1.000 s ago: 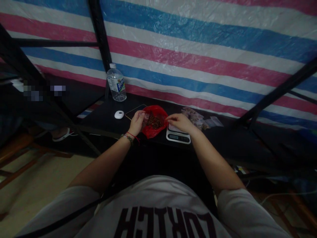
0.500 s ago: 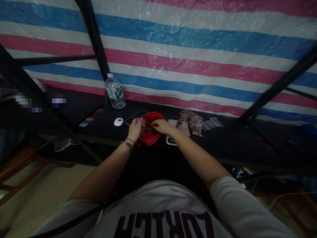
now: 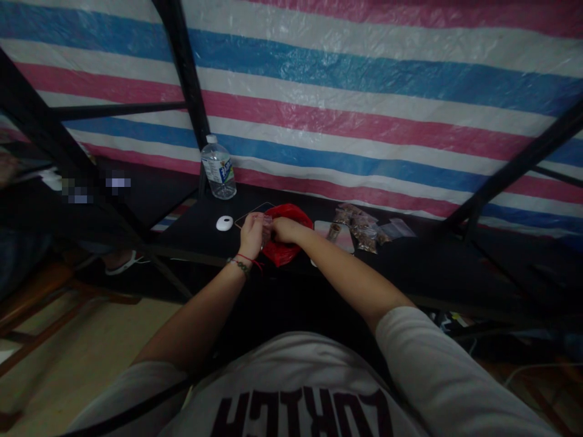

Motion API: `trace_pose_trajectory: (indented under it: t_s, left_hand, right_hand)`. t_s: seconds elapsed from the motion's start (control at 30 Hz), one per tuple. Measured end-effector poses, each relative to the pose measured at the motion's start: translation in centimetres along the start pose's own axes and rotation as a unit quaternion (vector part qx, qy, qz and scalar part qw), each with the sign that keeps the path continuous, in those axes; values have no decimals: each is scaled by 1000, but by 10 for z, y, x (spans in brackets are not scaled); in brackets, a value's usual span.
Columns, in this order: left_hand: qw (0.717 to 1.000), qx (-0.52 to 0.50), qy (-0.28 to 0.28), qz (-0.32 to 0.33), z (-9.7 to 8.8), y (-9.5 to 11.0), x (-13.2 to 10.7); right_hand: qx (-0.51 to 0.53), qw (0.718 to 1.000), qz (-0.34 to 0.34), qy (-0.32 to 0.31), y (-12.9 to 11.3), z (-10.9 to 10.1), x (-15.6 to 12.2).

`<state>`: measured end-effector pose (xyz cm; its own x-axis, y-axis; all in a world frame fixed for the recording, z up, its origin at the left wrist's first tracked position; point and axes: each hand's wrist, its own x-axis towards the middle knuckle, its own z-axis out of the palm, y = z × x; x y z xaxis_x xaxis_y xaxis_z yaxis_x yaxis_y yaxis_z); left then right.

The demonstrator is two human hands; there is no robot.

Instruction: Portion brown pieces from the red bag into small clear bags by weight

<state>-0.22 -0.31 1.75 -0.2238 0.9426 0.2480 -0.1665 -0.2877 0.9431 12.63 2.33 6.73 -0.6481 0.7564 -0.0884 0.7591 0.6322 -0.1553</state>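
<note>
A red plastic bag holding dark brown bits lies open on the black table. My left hand is closed on a small clear pouch at the bag's left edge. My right hand is curled over the red bag, its fingertips meeting the pouch; what the fingers pinch is too small to see. A white kitchen scale sits just right of the bag with a small filled pouch on its plate.
Several filled clear pouches and empty ones lie right of the scale. A water bottle, a white puck-shaped object and a dark tablet sit at the left. Black frame bars cross a striped tarp behind.
My right hand moved left from the scale into the red bag, then up to the pouch in my left hand. A filled pouch now shows on the scale.
</note>
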Motion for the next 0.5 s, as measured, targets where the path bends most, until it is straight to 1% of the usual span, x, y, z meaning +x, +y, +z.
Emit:
trace_pose_trajectory:
  t_s: [0.17,0.3,0.4,0.5]
  left_hand:
    - [999,-10,18,-25,2,4,-1]
    - [999,-22,18,-33,3,9,-3]
    - [998,-43,14,-43,5,8,-4]
    - [997,-58,8,-53,6,7,-4]
  right_hand:
    - [34,999,-1,15,14,1,0]
    - [57,997,10,49,22,1,-6]
    - [71,994,5,83,26,-11,-24]
    - [97,987,21,129,39,-32,-52]
